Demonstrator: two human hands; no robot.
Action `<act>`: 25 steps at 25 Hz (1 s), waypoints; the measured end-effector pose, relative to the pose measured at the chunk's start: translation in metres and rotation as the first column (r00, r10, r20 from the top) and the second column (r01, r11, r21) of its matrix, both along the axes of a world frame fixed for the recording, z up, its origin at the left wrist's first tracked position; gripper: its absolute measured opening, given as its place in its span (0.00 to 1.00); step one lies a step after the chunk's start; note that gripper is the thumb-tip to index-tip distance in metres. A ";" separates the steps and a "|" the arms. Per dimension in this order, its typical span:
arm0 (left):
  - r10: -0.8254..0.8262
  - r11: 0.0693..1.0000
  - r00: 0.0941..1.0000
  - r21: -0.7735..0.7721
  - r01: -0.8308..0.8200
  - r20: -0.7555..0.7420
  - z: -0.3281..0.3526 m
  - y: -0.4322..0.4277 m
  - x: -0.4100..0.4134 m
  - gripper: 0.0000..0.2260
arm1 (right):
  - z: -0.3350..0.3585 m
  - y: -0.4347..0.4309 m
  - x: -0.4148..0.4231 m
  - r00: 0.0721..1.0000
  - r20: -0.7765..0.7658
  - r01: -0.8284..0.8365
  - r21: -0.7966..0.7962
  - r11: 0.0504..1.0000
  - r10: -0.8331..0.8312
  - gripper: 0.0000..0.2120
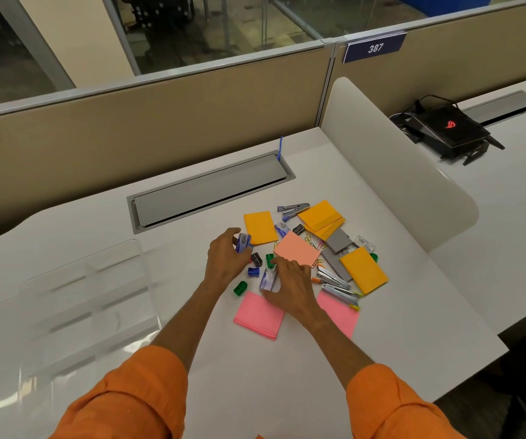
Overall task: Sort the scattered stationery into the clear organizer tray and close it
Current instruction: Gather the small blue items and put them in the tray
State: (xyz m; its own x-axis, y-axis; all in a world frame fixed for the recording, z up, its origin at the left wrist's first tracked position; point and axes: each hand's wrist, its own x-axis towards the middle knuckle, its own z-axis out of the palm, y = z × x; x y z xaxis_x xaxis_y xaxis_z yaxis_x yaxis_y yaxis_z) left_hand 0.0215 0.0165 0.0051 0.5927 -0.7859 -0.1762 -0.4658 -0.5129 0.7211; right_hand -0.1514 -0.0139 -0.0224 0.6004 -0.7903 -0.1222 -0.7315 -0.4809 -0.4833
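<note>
Stationery [306,253]: lies loose in one pile on the white desk [382,337], right of centre. Clear tray [90,299]: sits well apart from the pile, to the left. Its compartments look bare, though glare on the clear plastic makes this hard to confirm. Cannot tell whether its lid is up or off.

Left hand [225,259]: fingers curled round a blue box [244,243] at the pile's left edge.
Right hand [290,282]: fingers pinch a blue-and-white box [268,280], just beyond a pink pad [259,315]. Both boxes sit low, at or barely off the desk.

Lying loose:
- orange pads, one at the far left [260,228], plus others at the far and right sides
- staplers, one at the far side [293,210] and two near the right
- sharpeners, among them a green one [240,288] and a blue one [253,271] between the hands
- paper clips [309,239], small and scattered among the pads
- a grey flat piece [339,240], kind unclear

Judgement: task at its very start. The first two items are in hand and nothing appears to be sorted. The whole pile is left to carry across to the tray, and closing comes after that.
</note>
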 end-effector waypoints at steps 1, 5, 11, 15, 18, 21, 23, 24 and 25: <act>0.011 1.000 0.999 -0.013 -0.011 -0.033 0.000 -0.001 -0.001 0.23 | 0.001 -0.001 -0.001 1.000 0.022 0.012 -0.004 1.000 -0.012 0.34; 0.041 0.993 0.933 -0.087 -0.077 -0.358 0.005 -0.003 -0.008 0.16 | 0.014 -0.008 -0.003 0.983 0.158 0.095 -0.008 0.995 -0.093 0.31; 0.034 0.991 0.744 -0.074 -0.112 -0.667 0.011 -0.002 -0.014 0.13 | 0.036 -0.020 0.009 0.944 0.302 0.127 0.035 0.991 -0.132 0.33; 0.069 0.988 0.540 -0.019 -0.156 -0.839 0.017 -0.003 -0.022 0.11 | 0.042 -0.022 0.018 0.947 0.302 0.109 0.017 0.994 -0.109 0.32; -0.020 0.999 0.610 -0.037 -0.016 -0.792 0.012 -0.002 -0.019 0.14 | 0.041 -0.022 0.023 0.950 0.303 0.078 0.011 0.997 -0.078 0.32; -0.020 0.996 0.648 -0.069 -0.050 -0.761 0.006 0.003 -0.012 0.14 | 0.041 -0.032 0.023 0.965 0.256 0.043 0.036 0.998 -0.050 0.36; 0.000 0.988 0.639 -0.099 -0.119 -0.769 0.005 0.005 -0.005 0.14 | 0.039 -0.049 0.020 0.960 0.246 0.133 0.005 0.991 -0.131 0.33; 0.016 0.984 0.640 -0.102 -0.147 -0.768 0.005 0.005 0.000 0.14 | 0.038 -0.059 0.018 0.951 0.247 0.195 -0.018 0.981 -0.185 0.29; 0.033 0.981 0.643 -0.098 -0.167 -0.765 0.004 0.004 0.005 0.15 | 0.035 -0.069 0.016 0.943 0.242 0.244 -0.032 0.969 -0.229 0.24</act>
State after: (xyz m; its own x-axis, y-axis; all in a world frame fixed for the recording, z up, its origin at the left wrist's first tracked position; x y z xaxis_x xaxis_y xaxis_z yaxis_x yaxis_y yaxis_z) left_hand 0.0261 0.0209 0.0090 0.3809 -0.7851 -0.4883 0.3248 -0.3809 0.8657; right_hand -0.1353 -0.0834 0.0129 0.4013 -0.9145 0.0519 -0.6967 -0.3416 -0.6308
